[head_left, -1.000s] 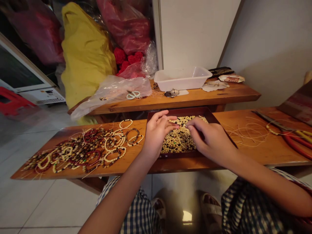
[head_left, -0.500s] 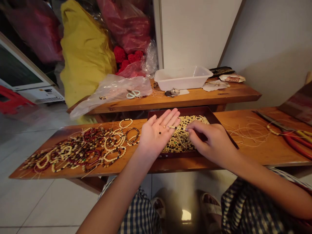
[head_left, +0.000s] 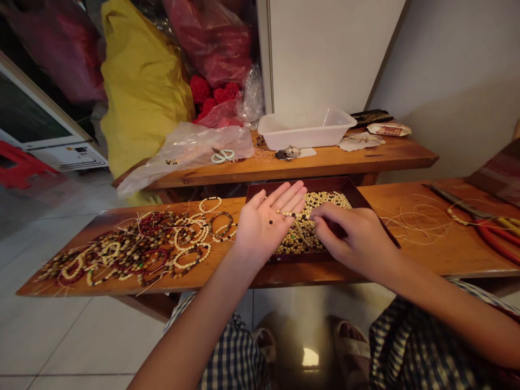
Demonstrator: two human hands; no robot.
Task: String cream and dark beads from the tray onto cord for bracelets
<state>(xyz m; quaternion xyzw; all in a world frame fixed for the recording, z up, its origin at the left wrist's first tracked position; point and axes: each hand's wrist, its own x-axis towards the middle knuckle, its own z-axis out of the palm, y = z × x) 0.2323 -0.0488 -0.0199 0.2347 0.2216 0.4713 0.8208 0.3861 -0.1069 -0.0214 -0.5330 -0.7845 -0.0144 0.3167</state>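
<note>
My left hand (head_left: 264, 227) lies palm up with its fingers stretched out flat, above the left part of a dark red tray (head_left: 325, 184). One black bead (head_left: 271, 222) rests on the palm. A short strand of cream and black beads (head_left: 287, 214) runs across the fingers toward my right hand (head_left: 355, 235). That hand's thumb and forefinger are pinched together at the strand's right end, over loose cream and dark beads (head_left: 300, 241) filling the tray. The thread itself is too fine to make out at the fingertips.
A heap of bead bracelets (head_left: 142, 244) covers the bench's left part. Loose thread (head_left: 418, 219) and red-handled pliers (head_left: 493, 233) lie on the right. Behind, a second bench (head_left: 390, 157) carries a white plastic tub (head_left: 304, 135), scissors (head_left: 222, 156) and a plastic bag (head_left: 203, 143).
My left hand has shifted slightly to the right, closer to my right hand, with the black bead still on its palm. The right hand keeps its pinch almost in place.
</note>
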